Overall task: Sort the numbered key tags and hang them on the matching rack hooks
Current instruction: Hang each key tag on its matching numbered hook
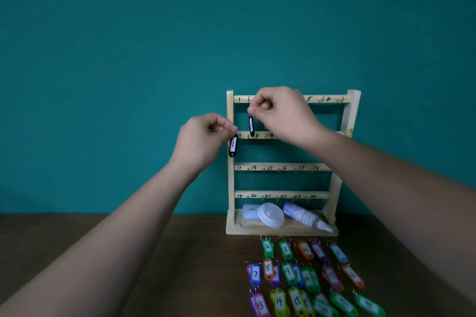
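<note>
Right tag (251, 125): black, hanging between the 2 upper rails of the rack (304, 192); right hand (283, 116) pinches its top.
Left tag (233, 146): black, at the rack's left post; left hand (203, 139) pinches its top.
Loose tags (306, 278): coloured, in rows on the table (154, 252).

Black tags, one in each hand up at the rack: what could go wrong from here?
1. The right hand covers several numbers on the top rail, so its black tag, turned edge-on, might land on the wrong hook.
2. The left hand pinches the other black tag only at its top. If that tag slips, it could drop towards the coloured tags laid out on the table and knock them out of order.
</note>
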Tool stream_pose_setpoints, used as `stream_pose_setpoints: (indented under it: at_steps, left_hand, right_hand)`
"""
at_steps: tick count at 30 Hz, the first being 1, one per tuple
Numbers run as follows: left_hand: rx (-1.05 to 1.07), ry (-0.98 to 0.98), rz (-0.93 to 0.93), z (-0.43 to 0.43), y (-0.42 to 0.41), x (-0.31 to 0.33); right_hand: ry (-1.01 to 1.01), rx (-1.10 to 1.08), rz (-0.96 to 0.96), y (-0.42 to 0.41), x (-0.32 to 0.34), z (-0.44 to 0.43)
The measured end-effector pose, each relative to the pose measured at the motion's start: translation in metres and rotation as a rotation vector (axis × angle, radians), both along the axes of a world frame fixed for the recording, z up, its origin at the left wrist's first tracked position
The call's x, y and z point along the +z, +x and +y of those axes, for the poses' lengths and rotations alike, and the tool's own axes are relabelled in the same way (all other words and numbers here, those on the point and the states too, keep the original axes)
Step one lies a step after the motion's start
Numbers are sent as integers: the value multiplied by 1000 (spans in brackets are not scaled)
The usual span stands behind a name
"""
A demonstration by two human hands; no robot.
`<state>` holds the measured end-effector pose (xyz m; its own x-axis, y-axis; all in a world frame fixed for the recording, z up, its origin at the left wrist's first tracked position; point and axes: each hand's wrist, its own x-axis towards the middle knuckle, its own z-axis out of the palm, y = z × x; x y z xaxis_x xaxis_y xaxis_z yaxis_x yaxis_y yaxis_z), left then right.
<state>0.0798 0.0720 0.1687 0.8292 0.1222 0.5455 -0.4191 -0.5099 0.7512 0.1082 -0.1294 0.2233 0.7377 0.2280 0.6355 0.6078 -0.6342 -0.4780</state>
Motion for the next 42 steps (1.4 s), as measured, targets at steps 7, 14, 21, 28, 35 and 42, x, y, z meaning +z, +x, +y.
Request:
stream_pose_setpoints:
  at_steps: [7, 14, 21, 28, 35, 42]
  left_hand:
    - [5, -53, -38, -12, 19, 49]
    - [22, -110, 7, -15, 33, 57]
    - [0, -144, 42, -18, 38, 59]
    - [-4, -133, 41, -28, 39, 63]
    - [85, -104, 2, -39, 36, 59]
    - [170, -58, -58, -41, 36, 51]
  right_hand:
    - [35, -81, -19, 19, 33, 9]
    - [30, -102, 83, 26, 34, 11]
    - [-90, -198, 46, 26, 37, 16]
    - [-155, -242, -55, 13, 38, 9]
    - [-64, -151, -81, -8, 19, -9]
    - [-21, -103, -41, -23, -20, -25]
